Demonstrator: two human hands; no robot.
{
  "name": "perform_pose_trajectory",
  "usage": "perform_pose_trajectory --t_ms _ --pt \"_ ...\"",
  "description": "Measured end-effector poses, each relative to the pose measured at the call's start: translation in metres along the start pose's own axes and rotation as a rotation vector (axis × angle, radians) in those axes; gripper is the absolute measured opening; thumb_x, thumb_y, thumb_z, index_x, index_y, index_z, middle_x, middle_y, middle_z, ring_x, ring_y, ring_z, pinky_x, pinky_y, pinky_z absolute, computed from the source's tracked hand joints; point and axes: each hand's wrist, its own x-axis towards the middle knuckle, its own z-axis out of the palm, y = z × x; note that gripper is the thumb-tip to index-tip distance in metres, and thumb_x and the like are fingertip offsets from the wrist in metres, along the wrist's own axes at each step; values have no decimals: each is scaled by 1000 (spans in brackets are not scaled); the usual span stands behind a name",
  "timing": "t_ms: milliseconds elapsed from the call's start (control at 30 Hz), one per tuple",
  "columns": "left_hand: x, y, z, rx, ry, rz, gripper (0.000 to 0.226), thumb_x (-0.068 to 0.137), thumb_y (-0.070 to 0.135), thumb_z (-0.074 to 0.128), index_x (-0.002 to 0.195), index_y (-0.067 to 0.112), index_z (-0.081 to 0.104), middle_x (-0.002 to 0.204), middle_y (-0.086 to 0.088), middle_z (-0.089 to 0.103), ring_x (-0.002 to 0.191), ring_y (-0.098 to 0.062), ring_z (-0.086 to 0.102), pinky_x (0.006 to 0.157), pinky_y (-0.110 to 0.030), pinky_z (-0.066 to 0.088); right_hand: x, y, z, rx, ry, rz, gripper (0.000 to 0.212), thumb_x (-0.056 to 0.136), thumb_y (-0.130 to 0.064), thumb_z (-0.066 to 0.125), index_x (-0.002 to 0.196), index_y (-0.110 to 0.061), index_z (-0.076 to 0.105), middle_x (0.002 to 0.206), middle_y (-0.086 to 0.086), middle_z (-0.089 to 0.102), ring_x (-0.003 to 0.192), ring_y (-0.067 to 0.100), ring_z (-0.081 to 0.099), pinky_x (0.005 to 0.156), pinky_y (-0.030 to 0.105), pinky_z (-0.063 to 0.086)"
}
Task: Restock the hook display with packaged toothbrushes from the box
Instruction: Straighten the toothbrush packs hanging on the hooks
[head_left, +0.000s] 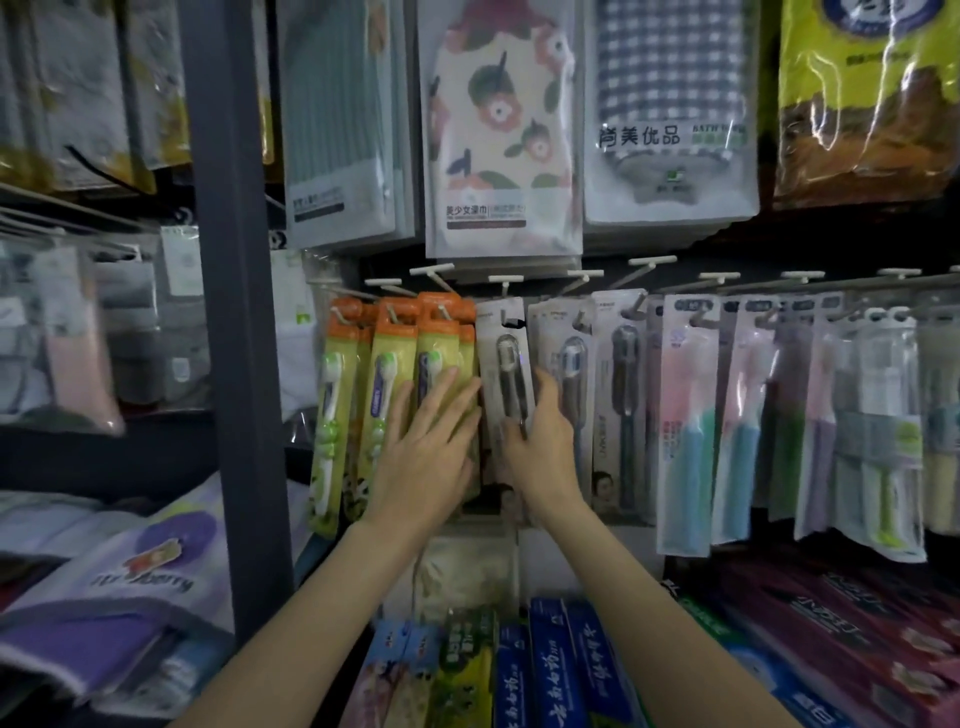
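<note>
A white-carded toothbrush pack, holding a dark-handled brush with a grey head, sits at the centre of what I see, its punched top up at the tip of a hook on the display; I cannot tell whether the hole is fully over the wire. My right hand grips this pack along its lower half, thumb across the front and fingers curled round its right edge. My left hand, just left of the right one, is flat with fingers straight and spread, pressing back a row of green-and-yellow toothbrush packs with orange tops that hang on the neighbouring hooks. Right of my right hand hang more white-carded packs of the same kind, then pastel pink, blue and lilac packs farther right. Above both hands hang bagged towels, one flowered, one checked. Below my wrists, boxed toothpaste stands in blue and green rows. The supply box is not in view, so I cannot tell how much stock remains. I judge this one pack is being seated on its hook; several hooks already look well filled, while the hook tips above show free length for more.
</note>
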Motion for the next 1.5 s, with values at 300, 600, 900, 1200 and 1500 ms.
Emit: perform_pose_trajectory --t_ms 300,600,900,1200,1500 --pt "-8 1 -12 -242 151 -216 39 86 21 40 121 15 57 128 -5 55 124 -20 36 103 -40 24 -38 4 -18 -120 -145 -46 61 90 -9 58 141 -12 25 116 -14 49 100 -14 49 75 -11 29" --pt "6 -12 -26 -262 151 -380 59 84 38 48 139 24 32 141 -6 27 129 -26 27 103 -50 31 -30 7 -9 -152 -30 -75 75 90 -3 55 148 -20 12 146 11 33 132 22 36 102 18 29" --pt "26 -19 -27 -240 -82 -333 71 86 52 49 147 33 17 157 4 -2 142 -21 -11 111 -54 1 -23 -3 -1 -223 41 -48 55 93 6 39 143 -17 34 123 9 43 91 10 41 76 12 32" --pt "14 -24 -19 -279 11 -311 74 85 46 52 147 29 16 157 -1 9 142 -18 -2 112 -50 3 -20 -6 -1 -393 -33 44 62 90 8 41 145 -20 28 136 12 31 89 23 51 80 32 44" --pt "2 -7 -24 -346 224 -552 44 83 43 52 116 14 53 119 -12 43 110 -25 37 90 -37 33 -37 -10 -9 -250 -53 -227 34 90 -2 52 123 -8 52 124 7 44 106 11 47 92 20 42"
